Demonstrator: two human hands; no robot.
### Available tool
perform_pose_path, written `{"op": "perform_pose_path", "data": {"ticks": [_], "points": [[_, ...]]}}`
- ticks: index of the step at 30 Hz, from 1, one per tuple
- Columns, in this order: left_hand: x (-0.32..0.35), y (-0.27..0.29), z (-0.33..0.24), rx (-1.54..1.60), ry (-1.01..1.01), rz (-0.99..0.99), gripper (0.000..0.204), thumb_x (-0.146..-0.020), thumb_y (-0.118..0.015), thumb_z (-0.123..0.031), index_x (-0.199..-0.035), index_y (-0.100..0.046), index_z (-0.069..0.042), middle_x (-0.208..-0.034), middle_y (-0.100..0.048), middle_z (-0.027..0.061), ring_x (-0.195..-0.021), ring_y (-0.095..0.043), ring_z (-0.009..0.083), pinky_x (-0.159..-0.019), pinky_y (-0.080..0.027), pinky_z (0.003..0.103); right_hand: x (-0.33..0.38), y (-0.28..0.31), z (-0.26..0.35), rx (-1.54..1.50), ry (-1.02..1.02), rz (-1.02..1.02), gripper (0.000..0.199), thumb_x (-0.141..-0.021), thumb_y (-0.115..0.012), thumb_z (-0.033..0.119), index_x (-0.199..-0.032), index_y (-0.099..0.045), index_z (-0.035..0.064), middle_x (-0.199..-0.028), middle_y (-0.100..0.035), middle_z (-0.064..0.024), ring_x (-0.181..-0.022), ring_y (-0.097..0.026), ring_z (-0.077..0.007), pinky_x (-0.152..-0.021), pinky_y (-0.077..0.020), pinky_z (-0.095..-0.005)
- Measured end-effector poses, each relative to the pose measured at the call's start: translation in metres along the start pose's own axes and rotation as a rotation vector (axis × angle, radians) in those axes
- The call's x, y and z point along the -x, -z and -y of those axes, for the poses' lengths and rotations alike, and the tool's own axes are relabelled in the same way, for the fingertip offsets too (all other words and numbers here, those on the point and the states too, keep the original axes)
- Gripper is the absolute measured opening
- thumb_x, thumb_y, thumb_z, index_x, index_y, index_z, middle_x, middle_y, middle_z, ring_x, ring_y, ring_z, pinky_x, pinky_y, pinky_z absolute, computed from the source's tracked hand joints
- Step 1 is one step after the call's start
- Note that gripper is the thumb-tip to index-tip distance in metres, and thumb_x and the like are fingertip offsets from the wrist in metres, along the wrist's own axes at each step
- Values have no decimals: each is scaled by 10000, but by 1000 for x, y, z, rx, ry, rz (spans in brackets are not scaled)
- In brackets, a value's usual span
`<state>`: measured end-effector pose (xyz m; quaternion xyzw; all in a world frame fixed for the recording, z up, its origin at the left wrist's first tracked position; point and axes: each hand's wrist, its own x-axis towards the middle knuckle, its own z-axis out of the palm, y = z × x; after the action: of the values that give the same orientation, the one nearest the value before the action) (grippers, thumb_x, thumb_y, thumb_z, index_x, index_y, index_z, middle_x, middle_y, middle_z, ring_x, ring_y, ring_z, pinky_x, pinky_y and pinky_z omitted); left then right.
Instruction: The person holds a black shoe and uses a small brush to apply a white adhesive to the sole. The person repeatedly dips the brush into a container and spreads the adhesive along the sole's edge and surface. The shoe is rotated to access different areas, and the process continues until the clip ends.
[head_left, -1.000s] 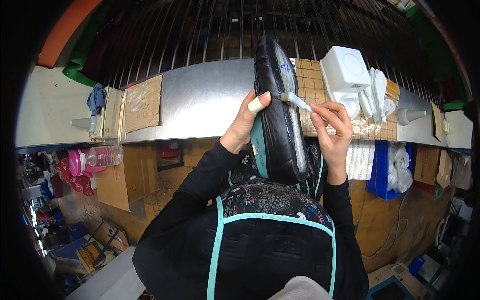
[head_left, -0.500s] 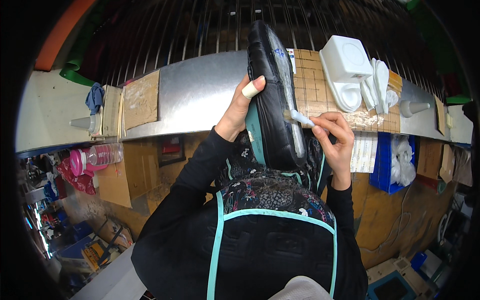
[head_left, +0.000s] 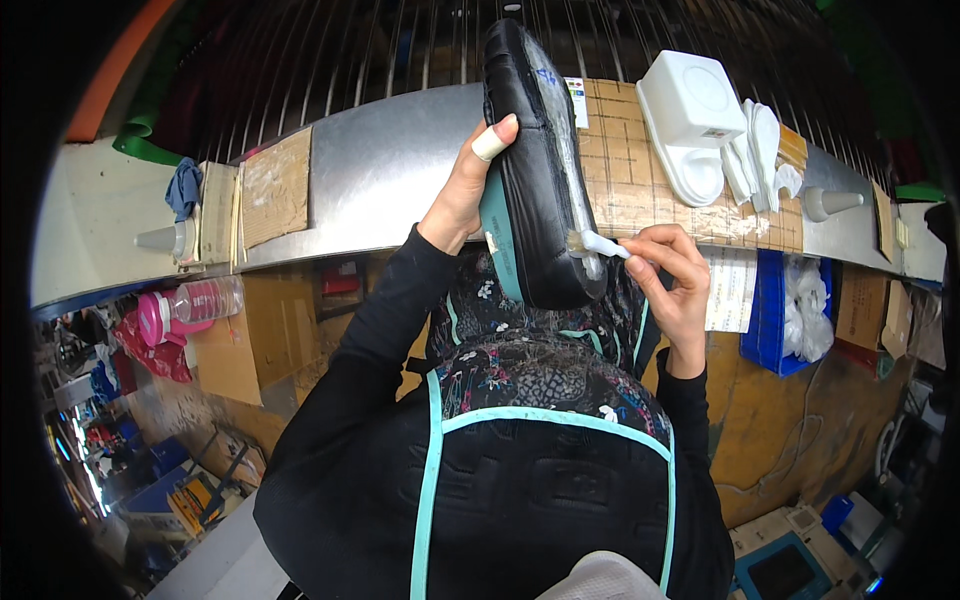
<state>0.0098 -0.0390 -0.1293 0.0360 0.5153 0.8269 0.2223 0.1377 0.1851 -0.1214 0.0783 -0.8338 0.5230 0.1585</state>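
A black leather shoe upper (head_left: 540,200) stands on edge over the bench front, stretched over a teal shoe last (head_left: 499,235). Its pale underside strip faces right, has a blue mark near the far end and looks wet in places. My left hand (head_left: 463,187) is wrapped round the upper and last from the left, the taped thumb on the black side; its other fingers are hidden behind. Between thumb and fingers, my right hand (head_left: 680,285) pinches a small white-handled brush (head_left: 606,245). Its bristles touch the underside edge close to the near end.
On the metal bench (head_left: 385,150), cardboard (head_left: 625,130) lies to the right under a white plastic container (head_left: 690,110) and white sole-shaped pieces (head_left: 762,150). A grey cone nozzle (head_left: 832,203) lies farther right. Metal bars (head_left: 300,75) run behind. Below hangs a blue bin (head_left: 765,320) of plastic bags.
My left hand has shifted the shoe upper slightly away from me. Along the underside, the brush in my right hand now sits closer to the near end.
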Motion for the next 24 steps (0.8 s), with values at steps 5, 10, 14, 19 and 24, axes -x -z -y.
{"op": "perform_pose_path", "data": {"ticks": [5, 10, 14, 19, 24], "points": [[-4, 2, -1, 30, 7, 18, 667, -850, -651, -522, -1225, -512, 11, -1092, -624, 144, -945, -677, 190, -810, -591, 312, 2, 3, 1, 7, 14, 14, 187, -782, -754, 73, -969, -764, 72, -842, -654, -36, -761, -588, -147, -709, -396, -276], [-7, 5, -2, 43, 30, 16, 651, -847, -653, -535, -1190, -573, 13, -1071, -653, 147, -913, -691, 190, -809, -588, 299, 2, 5, 2, -30, 70, 21, 198, -783, -744, 40, -979, -760, 62, -853, -649, -55, -791, -602, -160, -705, -444, -283], [-8, 4, -2, 81, 45, -5, 651, -850, -658, -529, -1200, -580, 14, -1061, -668, 140, -888, -701, 199, -804, -588, 303, 0, 8, 6, -41, 87, 35, 210, -784, -740, 13, -990, -756, 52, -877, -642, -68, -787, -605, -153, -679, -465, -272], [-13, 3, -5, 189, 129, 21, 627, -835, -690, -516, -1171, -612, 7, -1059, -681, 136, -888, -702, 184, -802, -590, 306, -5, 11, 13, -49, 85, 52, 206, -785, -738, 0, -986, -752, 39, -910, -637, -78, -774, -609, -146, -670, -476, -258], [-15, 3, -9, 248, 183, 62, 616, -839, -682, -523, -1148, -630, 7, -1042, -691, 130, -878, -703, 175, -794, -592, 308, -13, 12, 18, -16, 165, 52, 202, -783, -744, 6, -983, -749, 33, -909, -635, -80, -787, -617, -151, -674, -484, -261]]}}
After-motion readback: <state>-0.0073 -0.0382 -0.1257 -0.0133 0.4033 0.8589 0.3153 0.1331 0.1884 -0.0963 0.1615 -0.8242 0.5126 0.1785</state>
